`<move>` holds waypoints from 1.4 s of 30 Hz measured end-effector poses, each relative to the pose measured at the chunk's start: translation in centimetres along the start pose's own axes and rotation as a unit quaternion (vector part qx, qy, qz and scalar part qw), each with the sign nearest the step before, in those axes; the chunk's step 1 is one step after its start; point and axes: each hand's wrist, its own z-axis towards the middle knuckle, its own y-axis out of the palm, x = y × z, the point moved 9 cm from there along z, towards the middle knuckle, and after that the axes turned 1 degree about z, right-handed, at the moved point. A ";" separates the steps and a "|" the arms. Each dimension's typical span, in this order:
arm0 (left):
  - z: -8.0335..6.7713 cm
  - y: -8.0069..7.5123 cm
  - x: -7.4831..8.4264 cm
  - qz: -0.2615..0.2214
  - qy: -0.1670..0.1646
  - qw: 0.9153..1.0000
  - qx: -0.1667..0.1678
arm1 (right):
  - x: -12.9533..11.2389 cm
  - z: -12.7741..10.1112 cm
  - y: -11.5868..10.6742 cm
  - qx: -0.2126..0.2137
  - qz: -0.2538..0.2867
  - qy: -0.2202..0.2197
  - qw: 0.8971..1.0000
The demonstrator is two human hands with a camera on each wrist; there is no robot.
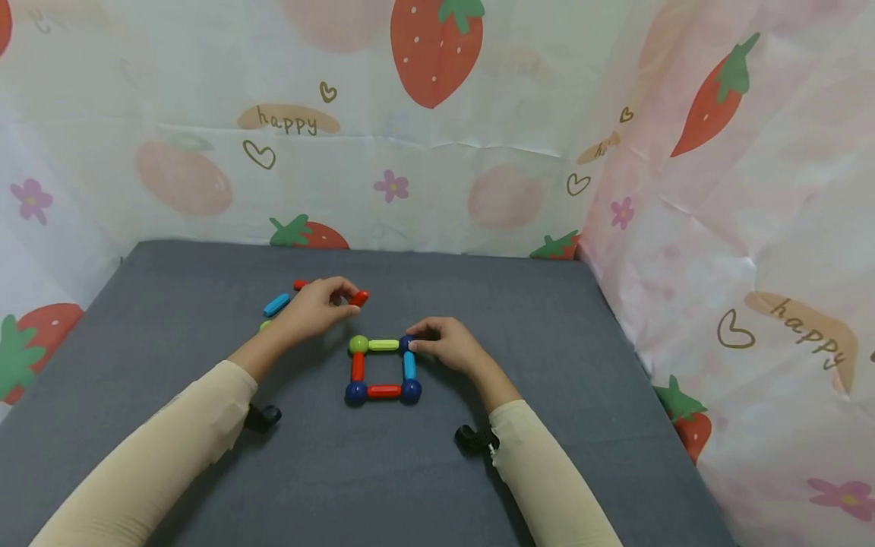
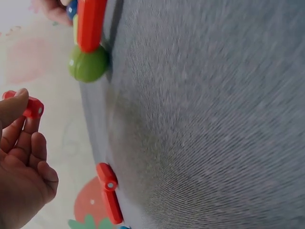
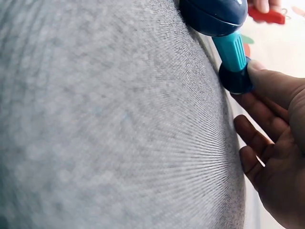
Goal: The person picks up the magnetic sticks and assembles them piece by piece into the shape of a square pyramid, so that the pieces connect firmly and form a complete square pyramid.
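A square of magnetic rods and balls lies flat on the grey cloth. Its corners are a green ball [image 1: 358, 345] at the far left and dark blue balls elsewhere; a yellow-green rod [image 1: 383, 345], a light blue rod [image 1: 409, 366] and two red rods, one at the near side [image 1: 384, 391], join them. My right hand [image 1: 454, 348] pinches the far-right blue ball [image 3: 237, 78] between thumb and fingers. Above and behind the green corner, my left hand [image 1: 314, 310] holds a loose red rod [image 2: 33, 108] by thumb and fingertips, apart from the square.
Beyond the left forearm lie a blue rod [image 1: 276, 305], red rods [image 2: 109, 193] and a partly hidden green piece [image 1: 265, 325]. Black wrist mounts [image 1: 263, 418] jut from both sleeves. A printed curtain [image 1: 424, 152] stands behind the grey-covered table [image 1: 547, 327].
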 end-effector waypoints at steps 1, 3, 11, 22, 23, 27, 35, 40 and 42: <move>-0.3 0.0 0.1 -0.004 -0.001 1.000 0.001 | 0.0 0.0 0.0 -0.001 0.000 0.001 1.000; -0.9 -0.1 0.3 -0.012 -0.004 1.000 0.003 | 0.0 0.0 0.0 -0.001 0.000 0.002 1.000; -3.3 -0.3 0.8 -0.018 -0.005 1.000 0.014 | 0.0 0.2 0.1 0.000 0.001 0.003 1.000; -6.3 0.8 1.2 -0.048 0.016 0.999 -0.002 | -0.1 0.2 0.2 -0.003 0.000 0.010 1.000; -6.5 1.0 1.3 -0.045 0.020 0.999 -0.003 | -0.1 0.1 0.2 -0.003 0.000 0.011 1.000; -7.2 1.8 1.5 -0.035 0.033 0.999 -0.016 | -0.2 0.1 0.2 -0.003 0.002 0.011 1.000; -8.4 3.3 1.5 -0.033 0.035 0.998 -0.044 | -0.3 0.0 0.2 0.000 0.004 0.014 1.000; -8.8 4.0 1.4 -0.025 0.039 0.997 -0.058 | -0.3 0.0 0.2 0.000 0.002 0.015 1.000; -9.0 4.2 1.5 -0.019 0.046 0.997 -0.064 | -0.3 0.0 0.2 0.000 0.002 0.014 1.000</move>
